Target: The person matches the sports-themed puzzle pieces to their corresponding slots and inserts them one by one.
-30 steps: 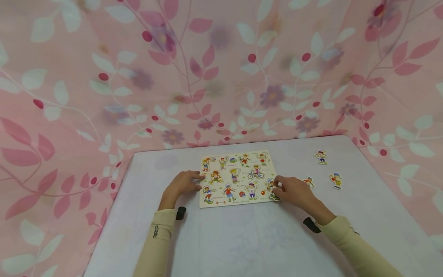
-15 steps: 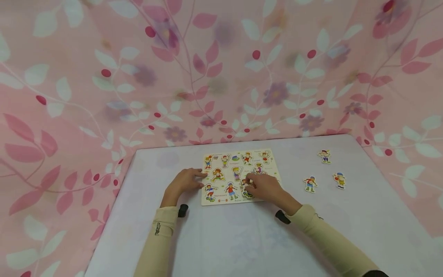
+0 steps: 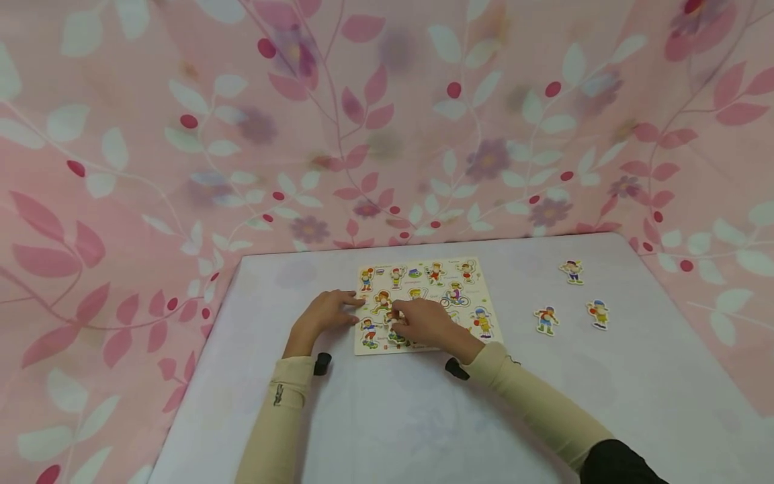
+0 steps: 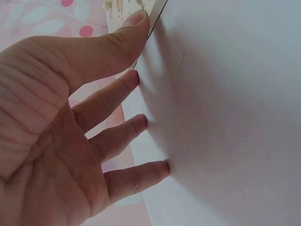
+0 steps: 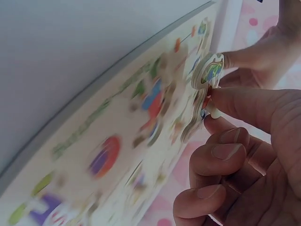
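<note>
Piece is pinched in right grip over board, which spread left grip touches.

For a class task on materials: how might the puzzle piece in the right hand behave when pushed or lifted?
The puzzle piece is probably stiff: it shows no sag. It looks light, since the right hand holds it by a mere pinch. Flat like the loose pieces on the table, it would likely slide, not roll.
</note>
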The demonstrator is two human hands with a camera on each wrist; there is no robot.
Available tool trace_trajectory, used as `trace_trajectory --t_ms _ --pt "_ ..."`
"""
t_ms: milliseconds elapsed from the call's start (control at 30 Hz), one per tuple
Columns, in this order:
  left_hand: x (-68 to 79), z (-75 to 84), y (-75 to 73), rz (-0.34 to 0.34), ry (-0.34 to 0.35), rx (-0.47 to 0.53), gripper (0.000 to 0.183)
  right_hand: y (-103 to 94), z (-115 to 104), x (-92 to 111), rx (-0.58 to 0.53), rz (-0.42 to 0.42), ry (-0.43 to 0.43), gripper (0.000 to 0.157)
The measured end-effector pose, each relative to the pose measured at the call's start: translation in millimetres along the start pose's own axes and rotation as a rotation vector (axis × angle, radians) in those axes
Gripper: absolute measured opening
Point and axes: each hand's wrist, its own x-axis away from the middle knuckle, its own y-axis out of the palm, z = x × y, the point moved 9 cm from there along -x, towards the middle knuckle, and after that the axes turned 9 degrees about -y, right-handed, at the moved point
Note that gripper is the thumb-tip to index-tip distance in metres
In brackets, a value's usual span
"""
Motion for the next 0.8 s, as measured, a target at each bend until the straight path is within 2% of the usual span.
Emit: trace_trajectory --t_ms 167,367,800 --pt "-1.2 -0.6 0.4 -0.004 -0.015 0.001 0.048 7.4 -14.0 -16.9 -0.007 -0.023 -0.037 0.010" --pt "-2.1 0.6 0.3 -0.002 -0.020 0.001 0.048 16.2 -20.8 -30.1 -0.029 -0.036 -0.037 0.010" --pt "-2.1 -1.5 0.2 -0.001 -0.024 0.019 0.047 37.0 -24.9 -42.7 -0.030 -0.079 -0.002 0.013"
